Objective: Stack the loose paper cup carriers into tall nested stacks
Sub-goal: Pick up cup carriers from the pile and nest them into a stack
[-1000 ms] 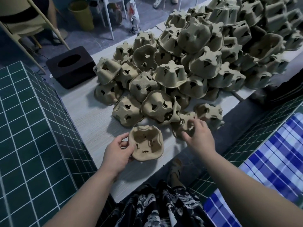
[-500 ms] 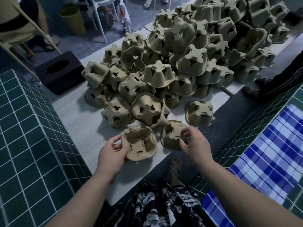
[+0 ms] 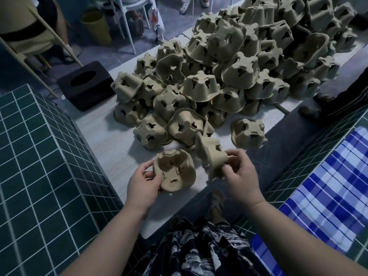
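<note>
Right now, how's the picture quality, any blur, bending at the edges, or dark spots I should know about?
Head view: wide-angle bending curves the green tiled surface and the table edges; light is dim and bluish, with soft shadows under the carrier pile; the carrier in the right hand looks slightly smeared, while the carrier held by the left hand is sharper.

Both bare forearms reach forward; left hand (image 3: 143, 183) and right hand (image 3: 242, 177) each curl fingers in a grip.
</note>
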Demonstrator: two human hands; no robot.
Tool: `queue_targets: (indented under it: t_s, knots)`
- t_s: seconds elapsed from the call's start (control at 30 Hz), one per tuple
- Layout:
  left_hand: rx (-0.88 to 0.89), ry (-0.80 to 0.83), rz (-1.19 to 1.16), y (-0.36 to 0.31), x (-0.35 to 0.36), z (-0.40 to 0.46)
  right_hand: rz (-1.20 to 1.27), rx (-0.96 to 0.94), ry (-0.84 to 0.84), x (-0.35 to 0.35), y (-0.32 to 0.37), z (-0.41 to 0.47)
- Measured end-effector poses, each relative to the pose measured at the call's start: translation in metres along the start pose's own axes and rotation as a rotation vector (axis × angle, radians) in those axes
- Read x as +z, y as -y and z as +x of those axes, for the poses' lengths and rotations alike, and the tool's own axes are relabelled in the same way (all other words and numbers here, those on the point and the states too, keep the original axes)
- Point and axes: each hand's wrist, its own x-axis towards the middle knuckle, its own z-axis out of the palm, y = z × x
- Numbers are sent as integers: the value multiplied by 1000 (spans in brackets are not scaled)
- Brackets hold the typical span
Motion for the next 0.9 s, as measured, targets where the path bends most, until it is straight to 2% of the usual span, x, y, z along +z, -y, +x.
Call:
queue_targets:
  t_s: [0.1,0.2,0.27,0.37,0.5,0.6,0.73,0.9]
  knots:
    - [25,-5,-3,-2,-4,-5,279,275,160,24,8,3]
    - [37,-13,5,-1,-9,-7,171,448,240,37,7,7]
    - [36,-29,8,1,-12,-7,175,472,194,38,7,9]
    - [32,-54,0,5,-13,-8,167,410,123,39,9,11]
    - [26,-44,3,5,-13,-8,-206,134,103,44,15,14]
    - [33,-29,28,4,-15,-9,-311,78,62,46,20,18]
    - [26,-13,28,5,-17,-9,-359,12,13,48,23,20]
    - [17,-26,9,11,-20,-10,-217,105,11,50,18,21]
